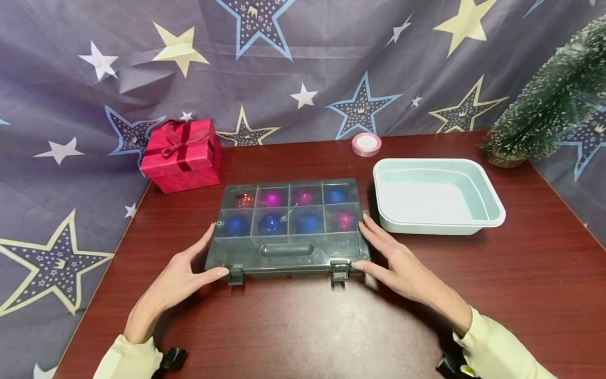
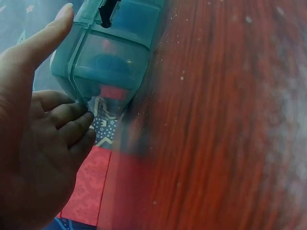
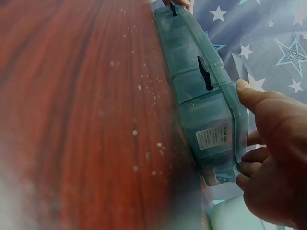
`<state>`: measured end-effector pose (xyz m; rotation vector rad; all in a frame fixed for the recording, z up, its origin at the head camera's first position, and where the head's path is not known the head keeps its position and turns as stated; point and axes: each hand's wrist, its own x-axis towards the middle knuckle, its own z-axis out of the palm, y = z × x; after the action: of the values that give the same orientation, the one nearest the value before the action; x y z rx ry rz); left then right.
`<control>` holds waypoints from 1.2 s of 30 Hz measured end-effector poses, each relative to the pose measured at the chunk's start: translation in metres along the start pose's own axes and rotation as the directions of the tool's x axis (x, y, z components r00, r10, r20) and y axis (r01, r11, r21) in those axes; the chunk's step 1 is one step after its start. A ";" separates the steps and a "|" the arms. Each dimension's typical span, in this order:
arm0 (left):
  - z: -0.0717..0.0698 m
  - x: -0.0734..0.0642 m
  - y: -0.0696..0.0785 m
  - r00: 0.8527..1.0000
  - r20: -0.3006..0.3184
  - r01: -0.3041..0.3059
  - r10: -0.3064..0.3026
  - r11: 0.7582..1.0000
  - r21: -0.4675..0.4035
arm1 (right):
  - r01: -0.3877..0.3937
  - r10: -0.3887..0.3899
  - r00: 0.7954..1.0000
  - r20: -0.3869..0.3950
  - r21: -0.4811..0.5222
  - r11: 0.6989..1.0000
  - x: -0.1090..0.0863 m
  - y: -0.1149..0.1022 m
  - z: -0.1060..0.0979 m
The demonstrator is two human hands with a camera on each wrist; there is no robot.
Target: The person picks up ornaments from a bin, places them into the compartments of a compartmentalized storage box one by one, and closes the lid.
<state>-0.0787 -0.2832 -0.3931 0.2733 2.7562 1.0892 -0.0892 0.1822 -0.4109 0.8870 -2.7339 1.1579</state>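
Observation:
A dark, see-through compartment box (image 1: 289, 263) lies at the middle of the brown tabletop with its lid down. Through the lid show several shiny Christmas balls (image 1: 273, 223), blue, pink and red, one to a compartment; the front row has no balls. My left hand (image 1: 177, 279) holds the box's left side, thumb at the front left corner. On the right side, my right hand (image 1: 402, 266) holds it with the thumb by the right front latch (image 1: 340, 272) and the fingertips at the lid rim. The left front latch (image 1: 235, 276) juts out. A white label (image 3: 211, 137) marks the front wall.
Right of the box stands a pale mint plastic tray (image 1: 442, 229). A red gift box (image 1: 182, 158) with a bow sits at back left, a pink ribbon roll (image 1: 366, 144) at the back. A small frosted tree (image 1: 544, 105) stands back right, before a starry cloth (image 1: 312, 52).

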 end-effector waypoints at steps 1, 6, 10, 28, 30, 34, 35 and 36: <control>0.000 0.000 0.000 1.000 -0.001 -0.001 0.001 1.000 -0.002 | 0.004 -0.004 1.000 0.000 -0.005 1.000 0.000 0.000 0.000; 0.002 0.000 -0.001 1.000 0.001 -0.004 0.004 1.000 -0.026 | 0.031 -0.031 1.000 -0.006 -0.016 0.999 0.000 0.000 0.000; 0.005 -0.002 -0.005 1.000 0.002 -0.019 0.020 0.996 -0.086 | 0.051 -0.052 0.999 -0.012 -0.015 0.999 0.001 0.000 0.000; 0.009 0.000 -0.002 0.999 -0.019 -0.040 0.041 0.995 0.088 | 0.023 -0.025 1.000 -0.011 -0.154 0.988 -0.001 -0.004 0.001; 0.009 0.000 -0.001 1.000 -0.013 -0.026 0.028 0.993 0.111 | 0.015 -0.016 1.000 -0.002 -0.173 0.985 -0.001 -0.006 0.002; 0.011 0.000 0.002 1.000 -0.006 -0.011 0.012 0.988 0.156 | 0.031 -0.035 0.999 -0.010 -0.226 0.974 0.000 -0.006 0.004; 0.011 0.000 0.003 1.000 -0.003 -0.010 0.011 0.986 0.167 | 0.043 -0.048 0.999 -0.017 -0.239 0.970 0.000 -0.006 0.005; 0.011 0.000 0.003 1.000 -0.002 -0.010 0.011 0.984 0.180 | 0.055 -0.063 0.998 -0.025 -0.254 0.966 0.000 -0.005 0.006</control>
<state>-0.0754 -0.2736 -0.3987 0.3099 2.8629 0.8430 -0.0854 0.1749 -0.4117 0.8981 -2.7257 0.7812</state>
